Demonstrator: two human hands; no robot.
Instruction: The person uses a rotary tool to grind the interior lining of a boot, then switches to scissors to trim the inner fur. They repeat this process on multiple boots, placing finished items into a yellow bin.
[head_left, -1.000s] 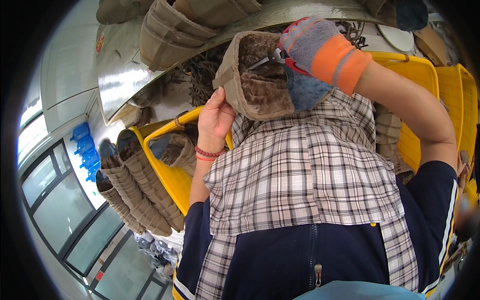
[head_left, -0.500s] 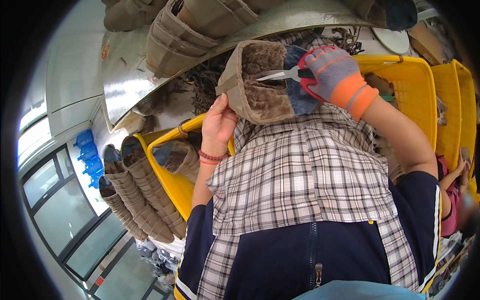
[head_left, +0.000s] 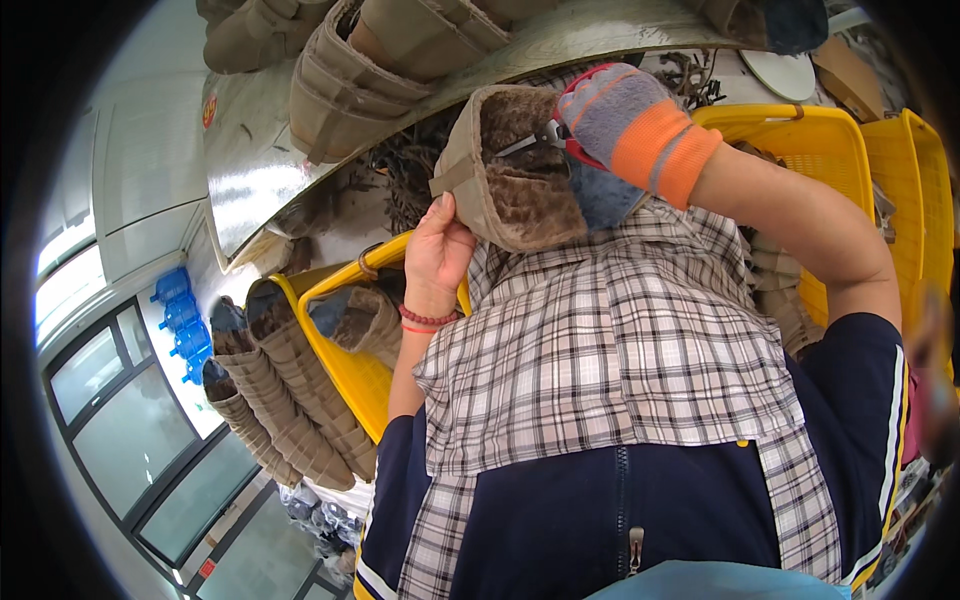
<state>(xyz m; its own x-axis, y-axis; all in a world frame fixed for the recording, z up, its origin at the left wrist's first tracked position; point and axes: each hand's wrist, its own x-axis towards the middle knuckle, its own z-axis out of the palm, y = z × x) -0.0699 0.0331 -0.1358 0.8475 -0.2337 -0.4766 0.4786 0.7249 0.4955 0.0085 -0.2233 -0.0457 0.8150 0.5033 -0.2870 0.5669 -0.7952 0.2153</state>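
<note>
A tan fabric piece shaped like a shoe upper point(head_left: 535, 210), with brown fleece lining and a blue section at its right, is held above my checked apron. My bare left hand point(head_left: 440, 250) pinches its left rim by a small strap, thumb on the outside. In a grey and orange glove, my right hand point(head_left: 622, 120) grips red-handled scissors point(head_left: 532, 138) over the right side. Their blades point left into the fleece-lined opening, beside a slit or fold in the lining. The glove hides part of the handles and the upper's far right edge.
Stacked tan uppers point(head_left: 400, 75) lie on the worktable point(head_left: 260, 160) ahead. Dark scraps point(head_left: 395, 185) hang beneath its edge. Yellow baskets point(head_left: 345, 375) stand at left and right, with nested uppers point(head_left: 285, 385) by the left one. A blurred person point(head_left: 935, 385) is at far right.
My right hand has moved left and slightly up with the scissors, deeper over the opening. The blades look closer together. My left hand keeps its hold.
</note>
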